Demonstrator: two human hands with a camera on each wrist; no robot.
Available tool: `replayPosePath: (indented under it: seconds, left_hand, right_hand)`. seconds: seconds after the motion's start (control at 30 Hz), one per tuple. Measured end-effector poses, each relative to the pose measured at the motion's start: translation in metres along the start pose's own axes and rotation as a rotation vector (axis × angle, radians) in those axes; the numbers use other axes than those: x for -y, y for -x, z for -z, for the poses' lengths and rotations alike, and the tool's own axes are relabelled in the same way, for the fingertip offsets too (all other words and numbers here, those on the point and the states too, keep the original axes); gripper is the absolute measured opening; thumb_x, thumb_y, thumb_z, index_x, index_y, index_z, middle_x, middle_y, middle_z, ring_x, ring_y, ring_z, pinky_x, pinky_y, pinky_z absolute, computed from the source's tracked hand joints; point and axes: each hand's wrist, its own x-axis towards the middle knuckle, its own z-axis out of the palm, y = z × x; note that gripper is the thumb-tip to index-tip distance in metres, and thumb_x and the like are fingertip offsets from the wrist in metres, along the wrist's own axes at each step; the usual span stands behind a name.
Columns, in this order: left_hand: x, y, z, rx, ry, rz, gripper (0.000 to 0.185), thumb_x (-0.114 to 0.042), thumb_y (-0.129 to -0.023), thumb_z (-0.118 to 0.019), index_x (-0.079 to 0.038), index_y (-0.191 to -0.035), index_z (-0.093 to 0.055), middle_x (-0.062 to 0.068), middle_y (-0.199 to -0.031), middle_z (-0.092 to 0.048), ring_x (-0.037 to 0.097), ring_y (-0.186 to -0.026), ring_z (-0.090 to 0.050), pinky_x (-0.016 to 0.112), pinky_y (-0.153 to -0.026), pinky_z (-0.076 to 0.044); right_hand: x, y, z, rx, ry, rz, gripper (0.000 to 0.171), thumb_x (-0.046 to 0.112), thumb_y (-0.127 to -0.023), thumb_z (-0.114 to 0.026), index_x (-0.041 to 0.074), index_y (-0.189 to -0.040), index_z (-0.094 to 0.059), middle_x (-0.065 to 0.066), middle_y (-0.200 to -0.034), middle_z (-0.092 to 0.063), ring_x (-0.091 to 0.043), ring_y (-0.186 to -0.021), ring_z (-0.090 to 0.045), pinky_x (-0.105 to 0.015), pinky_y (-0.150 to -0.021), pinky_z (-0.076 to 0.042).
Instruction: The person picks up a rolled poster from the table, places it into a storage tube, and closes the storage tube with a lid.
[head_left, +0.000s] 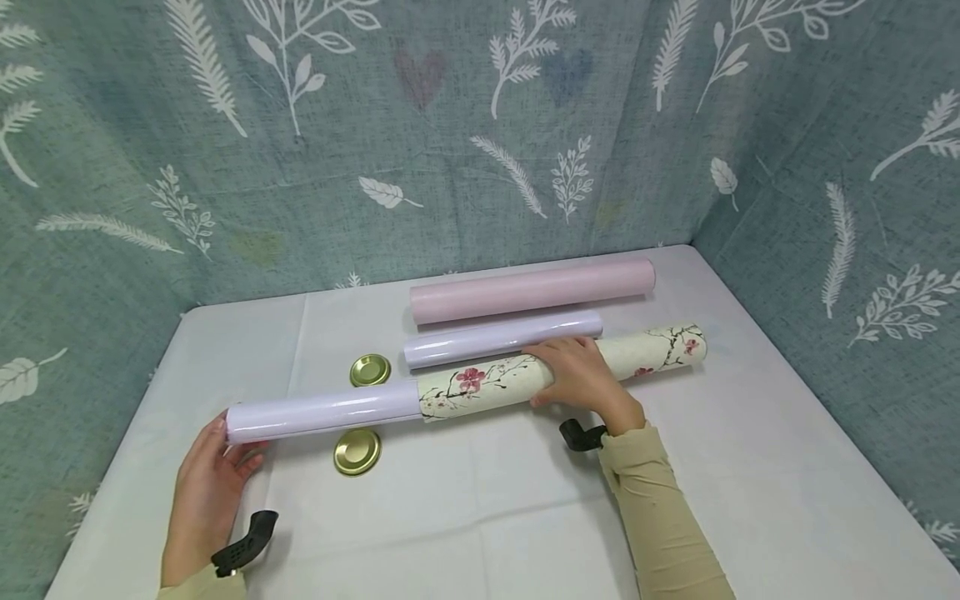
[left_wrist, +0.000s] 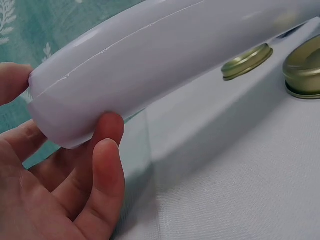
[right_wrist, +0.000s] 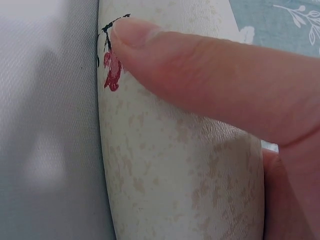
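A glossy lilac roll [head_left: 322,419] [left_wrist: 160,60] sticks out of the left end of a cream roll printed with red blossoms [head_left: 652,352] [right_wrist: 170,170]. My left hand [head_left: 210,479] [left_wrist: 75,175] holds the lilac roll's left end, fingers curled round it, slightly above the table. My right hand [head_left: 581,375] grips the blossom roll near its middle; its thumb [right_wrist: 200,75] lies across the paper.
Behind lie a second lilac roll [head_left: 502,337] and a pink roll [head_left: 532,289]. Two gold lids [head_left: 370,369] [head_left: 357,451] [left_wrist: 247,61] sit on the white table [head_left: 480,517] either side of the held roll. Leaf-print fabric walls [head_left: 450,125] enclose the back and sides.
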Motion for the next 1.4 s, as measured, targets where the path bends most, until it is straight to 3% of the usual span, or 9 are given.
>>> replayPosePath:
  seconds: [0.4,0.6,0.87,1.4]
  left_hand:
    - [0.004,-0.001,0.002,0.001,-0.028,0.002,0.054,-0.039,-0.091,-0.045,-0.015,-0.137,-0.028,0.002,-0.132,-0.033,0.011,-0.109,-0.044,0.024,-0.074,-0.047]
    - [0.007,-0.002,0.000,-0.025,-0.086,0.017,0.057,-0.041,-0.090,-0.047,-0.016,-0.138,-0.028,0.005,-0.137,-0.026,0.014,-0.115,-0.039,0.022,-0.075,-0.047]
    - [0.005,-0.003,-0.006,-0.009,-0.173,0.021,0.059,-0.044,-0.090,-0.045,-0.019,-0.139,-0.026,0.007,-0.139,-0.020,0.018,-0.121,-0.032,0.019,-0.078,-0.046]
    - [0.003,-0.003,-0.011,0.002,-0.204,0.038,0.059,-0.043,-0.088,-0.049,-0.019,-0.139,-0.029,0.006,-0.139,-0.023,0.014,-0.117,-0.037,0.019,-0.078,-0.046]
  right_hand:
    - [0.000,-0.002,0.000,0.020,0.020,0.006,0.081,0.048,-0.058,-0.078,0.023,-0.129,-0.048,0.001,-0.125,-0.051,-0.020,-0.119,-0.039,-0.045,-0.098,-0.018]
    - [0.000,-0.001,0.001,0.015,0.018,0.009,0.081,0.048,-0.058,-0.079,0.022,-0.128,-0.048,0.000,-0.126,-0.051,-0.021,-0.119,-0.040,-0.045,-0.098,-0.019]
    - [0.000,-0.001,0.001,0.009,0.015,0.011,0.080,0.047,-0.058,-0.079,0.022,-0.128,-0.049,0.000,-0.126,-0.051,-0.021,-0.118,-0.040,-0.045,-0.098,-0.019]
    - [0.000,0.000,0.000,0.020,0.016,0.003,0.080,0.048,-0.059,-0.078,0.022,-0.129,-0.048,0.000,-0.126,-0.050,-0.021,-0.119,-0.039,-0.045,-0.098,-0.018]
